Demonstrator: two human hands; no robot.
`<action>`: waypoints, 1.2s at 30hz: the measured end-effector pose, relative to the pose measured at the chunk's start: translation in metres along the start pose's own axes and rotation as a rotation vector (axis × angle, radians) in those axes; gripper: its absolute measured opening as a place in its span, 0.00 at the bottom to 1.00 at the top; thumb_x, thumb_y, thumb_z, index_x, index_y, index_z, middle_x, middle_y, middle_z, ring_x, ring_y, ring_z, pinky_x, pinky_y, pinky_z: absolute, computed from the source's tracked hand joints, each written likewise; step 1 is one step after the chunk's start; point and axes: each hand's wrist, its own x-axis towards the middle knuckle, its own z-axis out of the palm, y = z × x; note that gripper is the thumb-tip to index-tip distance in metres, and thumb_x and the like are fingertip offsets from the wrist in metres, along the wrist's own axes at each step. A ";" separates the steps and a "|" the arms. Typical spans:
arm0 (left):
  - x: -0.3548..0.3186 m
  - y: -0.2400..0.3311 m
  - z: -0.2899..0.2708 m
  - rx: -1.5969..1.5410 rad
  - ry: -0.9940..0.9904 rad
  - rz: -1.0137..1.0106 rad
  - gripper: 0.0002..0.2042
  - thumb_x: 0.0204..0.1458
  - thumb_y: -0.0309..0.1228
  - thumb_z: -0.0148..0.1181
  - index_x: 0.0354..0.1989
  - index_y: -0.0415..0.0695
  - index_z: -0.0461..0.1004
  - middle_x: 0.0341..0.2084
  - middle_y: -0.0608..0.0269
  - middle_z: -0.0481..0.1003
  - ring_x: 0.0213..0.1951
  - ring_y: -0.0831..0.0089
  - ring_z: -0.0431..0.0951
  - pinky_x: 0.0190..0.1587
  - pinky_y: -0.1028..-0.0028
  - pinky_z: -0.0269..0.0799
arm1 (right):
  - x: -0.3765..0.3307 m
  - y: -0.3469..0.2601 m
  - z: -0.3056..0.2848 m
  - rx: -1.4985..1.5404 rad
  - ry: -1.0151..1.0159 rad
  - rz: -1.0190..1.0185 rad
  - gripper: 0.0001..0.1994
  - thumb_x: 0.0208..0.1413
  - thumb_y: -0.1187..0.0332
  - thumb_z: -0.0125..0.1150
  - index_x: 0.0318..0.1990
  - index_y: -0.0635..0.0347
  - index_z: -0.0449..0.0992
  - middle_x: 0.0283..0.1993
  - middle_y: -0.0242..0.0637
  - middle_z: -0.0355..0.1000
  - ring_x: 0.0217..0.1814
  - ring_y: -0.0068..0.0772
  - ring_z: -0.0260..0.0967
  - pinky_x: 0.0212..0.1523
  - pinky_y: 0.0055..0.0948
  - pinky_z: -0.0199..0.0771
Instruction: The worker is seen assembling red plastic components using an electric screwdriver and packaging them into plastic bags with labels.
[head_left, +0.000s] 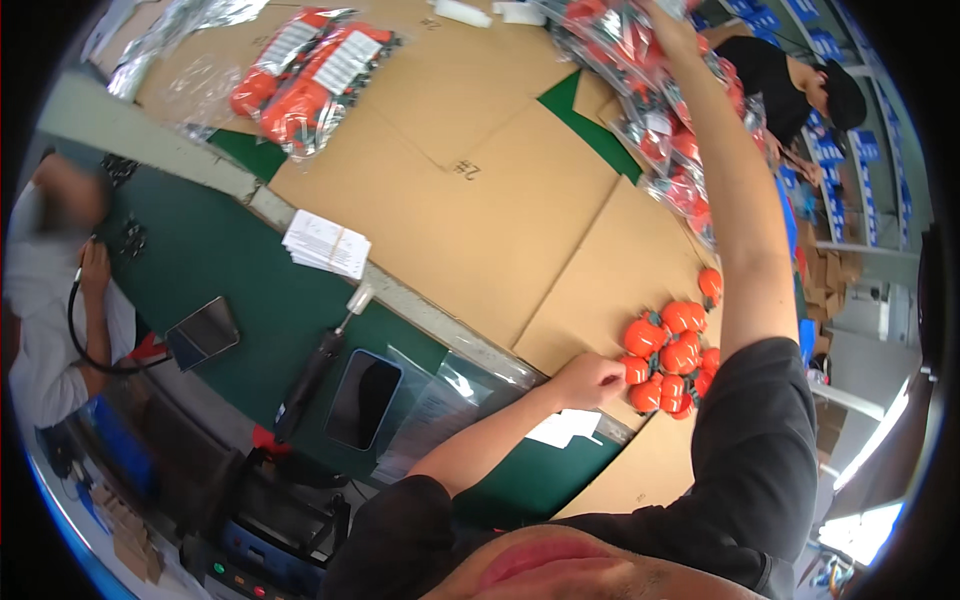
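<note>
My left hand (590,380) rests on the cardboard sheet (480,200), fingers curled and touching the left edge of a cluster of small orange round items (672,352). My right hand (668,28) reaches far forward to the top of the view, into a row of clear bags holding orange items (660,130); whether it grips one is hidden. A single orange item (710,283) lies apart above the cluster.
More bagged orange items (310,75) lie at the back left. On the green table (230,270) are a paper stack (327,243), a dark phone (362,398), a black tool (310,380) and clear sleeves (440,400). A person (55,300) sits left; another person (800,85) right.
</note>
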 end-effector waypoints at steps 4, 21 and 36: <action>-0.027 -0.015 -0.030 0.025 0.106 -0.136 0.11 0.57 0.34 0.59 0.27 0.39 0.74 0.20 0.50 0.74 0.23 0.54 0.76 0.28 0.59 0.67 | -0.100 -0.063 0.077 -0.342 0.206 -0.022 0.40 0.47 0.38 0.69 0.55 0.69 0.80 0.57 0.59 0.78 0.62 0.58 0.75 0.62 0.49 0.74; -0.023 -0.027 -0.017 -0.020 0.231 0.006 0.08 0.51 0.34 0.59 0.26 0.44 0.79 0.24 0.54 0.80 0.29 0.54 0.82 0.32 0.57 0.74 | -0.302 -0.460 0.103 -0.409 -0.658 -1.326 0.35 0.32 0.48 0.81 0.49 0.59 0.82 0.61 0.52 0.70 0.66 0.53 0.66 0.68 0.50 0.66; -0.026 -0.030 -0.012 -0.048 0.261 -0.078 0.09 0.50 0.35 0.59 0.25 0.43 0.79 0.23 0.49 0.79 0.30 0.48 0.81 0.33 0.50 0.73 | -0.287 -0.563 0.115 -0.429 -0.709 -1.504 0.39 0.27 0.45 0.81 0.48 0.63 0.84 0.60 0.55 0.75 0.63 0.53 0.72 0.63 0.42 0.74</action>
